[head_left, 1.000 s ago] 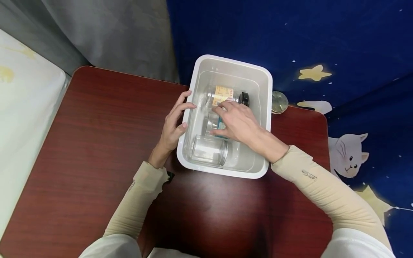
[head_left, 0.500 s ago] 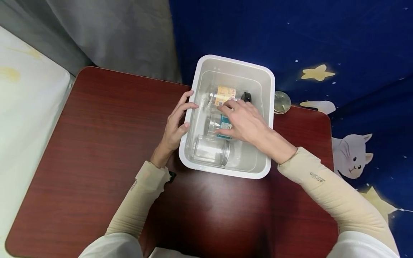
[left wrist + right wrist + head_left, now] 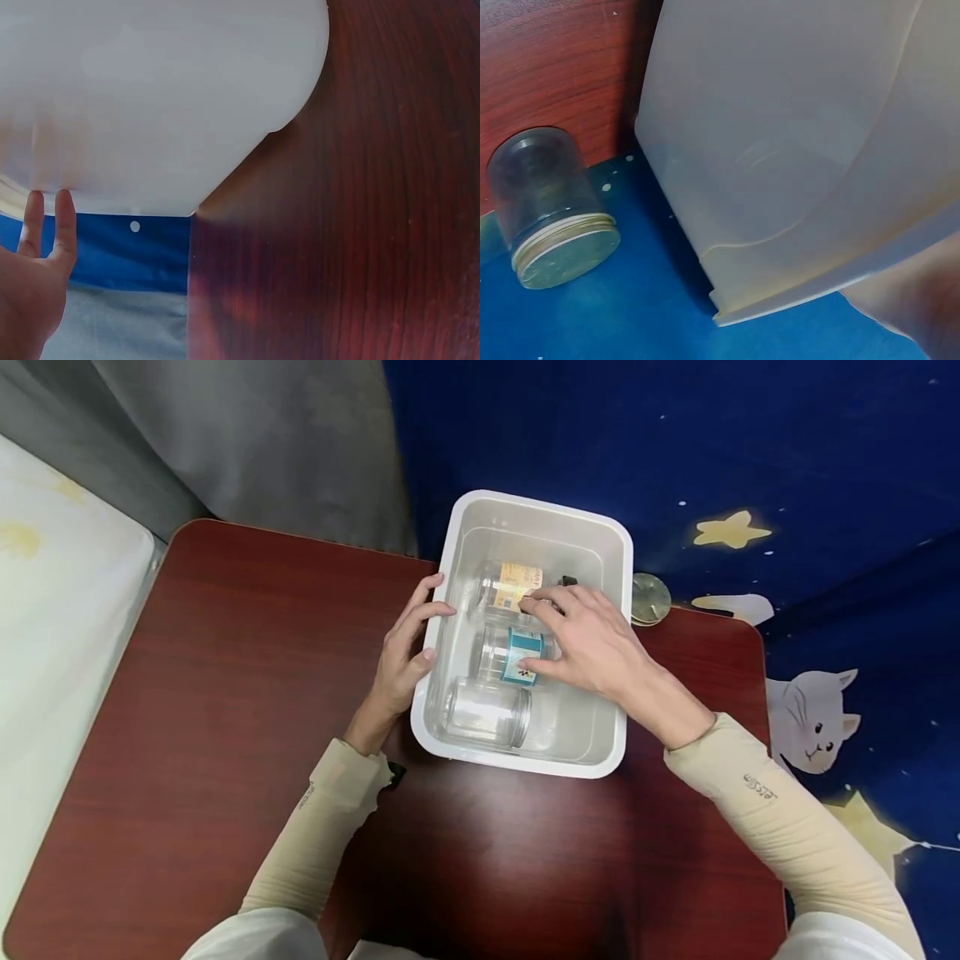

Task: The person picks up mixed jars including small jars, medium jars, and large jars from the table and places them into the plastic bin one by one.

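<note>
In the head view, my left hand (image 3: 401, 647) rests against the left rim of a white plastic tub (image 3: 517, 768), its fingers extended; the left wrist view shows two straight fingers (image 3: 66, 225) at the tub wall. Inside, several clear jars lie on their sides. My right hand (image 3: 592, 639) hovers over the middle jar with a teal label (image 3: 522, 647), fingers spread and loosely bent, thumb tip over the label. Beyond is a jar with an orange label (image 3: 517, 581) and a dark cap, partly hidden by the fingers. Nearest me lies an unlabelled jar (image 3: 487, 712).
A lidded jar (image 3: 551, 210) stands outside the tub on the right, near the back edge of the red-brown wooden table (image 3: 262, 652). A blue curtain (image 3: 825, 485) with stars and a cat hangs behind; a grey curtain (image 3: 300, 443) hangs at back left.
My right hand has slid right over the jars, uncovering more of the teal label and hiding more of the dark cap. The jars and my left hand stay where they were.
</note>
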### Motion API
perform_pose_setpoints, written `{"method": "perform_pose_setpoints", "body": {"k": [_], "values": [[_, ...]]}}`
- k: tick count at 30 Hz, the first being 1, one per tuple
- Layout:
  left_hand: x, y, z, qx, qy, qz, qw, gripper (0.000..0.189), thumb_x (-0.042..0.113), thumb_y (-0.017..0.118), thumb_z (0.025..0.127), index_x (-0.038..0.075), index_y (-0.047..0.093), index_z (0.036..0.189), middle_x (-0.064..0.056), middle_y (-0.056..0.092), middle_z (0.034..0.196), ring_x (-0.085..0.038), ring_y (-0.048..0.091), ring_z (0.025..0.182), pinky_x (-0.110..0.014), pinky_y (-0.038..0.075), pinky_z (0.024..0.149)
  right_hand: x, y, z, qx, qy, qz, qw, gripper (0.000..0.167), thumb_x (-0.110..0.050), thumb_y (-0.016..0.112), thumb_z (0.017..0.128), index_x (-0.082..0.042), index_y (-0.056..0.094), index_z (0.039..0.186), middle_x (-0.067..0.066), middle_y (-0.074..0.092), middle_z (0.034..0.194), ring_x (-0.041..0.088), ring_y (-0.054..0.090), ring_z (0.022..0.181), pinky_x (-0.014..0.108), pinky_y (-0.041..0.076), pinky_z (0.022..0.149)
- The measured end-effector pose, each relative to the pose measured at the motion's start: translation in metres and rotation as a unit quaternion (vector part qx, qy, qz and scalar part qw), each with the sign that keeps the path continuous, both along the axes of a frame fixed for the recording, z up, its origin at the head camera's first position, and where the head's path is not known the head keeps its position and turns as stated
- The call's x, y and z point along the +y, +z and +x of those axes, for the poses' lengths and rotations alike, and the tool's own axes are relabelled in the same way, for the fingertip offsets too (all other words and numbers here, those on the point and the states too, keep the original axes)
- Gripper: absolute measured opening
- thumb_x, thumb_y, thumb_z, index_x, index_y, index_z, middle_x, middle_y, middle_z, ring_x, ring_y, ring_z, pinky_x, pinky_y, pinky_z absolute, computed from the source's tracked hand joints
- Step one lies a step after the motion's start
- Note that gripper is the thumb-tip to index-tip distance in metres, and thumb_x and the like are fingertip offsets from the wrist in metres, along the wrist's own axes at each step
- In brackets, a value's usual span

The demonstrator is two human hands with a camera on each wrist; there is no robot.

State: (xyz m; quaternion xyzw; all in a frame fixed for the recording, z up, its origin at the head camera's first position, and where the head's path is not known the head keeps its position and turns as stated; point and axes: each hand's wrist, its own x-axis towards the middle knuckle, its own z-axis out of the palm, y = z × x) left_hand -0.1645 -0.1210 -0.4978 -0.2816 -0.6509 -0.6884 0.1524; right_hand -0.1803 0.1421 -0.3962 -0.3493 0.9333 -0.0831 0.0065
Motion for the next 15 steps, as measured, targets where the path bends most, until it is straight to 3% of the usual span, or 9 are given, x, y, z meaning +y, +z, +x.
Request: {"method": "perform_pose_setpoints", "body": {"k": [7, 15], "values": [[-0.001, -0.001, 0.002, -0.002, 0.004, -0.003, 1.0000, 0.072, 0.060, 0.050, 0.096, -0.007, 0.058, 0.122, -0.016, 0.035, 0.156, -0.036, 0.033, 0.143, -0.046, 0.031, 0.109, 0.005, 0.001, -0.001, 0.009, -0.005, -0.018, 0.9998, 0.072, -0.057, 0.074, 0.081, -0.017, 0.056, 0.138, 0.011, 0.054, 0.137, 0.035, 0.048, 0.126, 0.051, 0.032, 0.107], [0.000, 0.000, 0.002, -0.009, -0.003, 0.009, 0.9999, 0.072, 0.059, 0.051, 0.096, -0.008, 0.057, 0.122, -0.015, 0.035, 0.156, -0.037, 0.039, 0.137, -0.041, 0.038, 0.103, 0.012, 0.003, -0.002, 0.026, -0.004, -0.041, 0.9988, 0.068, -0.052, 0.075, 0.081, -0.017, 0.058, 0.137, 0.012, 0.054, 0.138, 0.035, 0.050, 0.125, 0.049, 0.033, 0.106]]}}
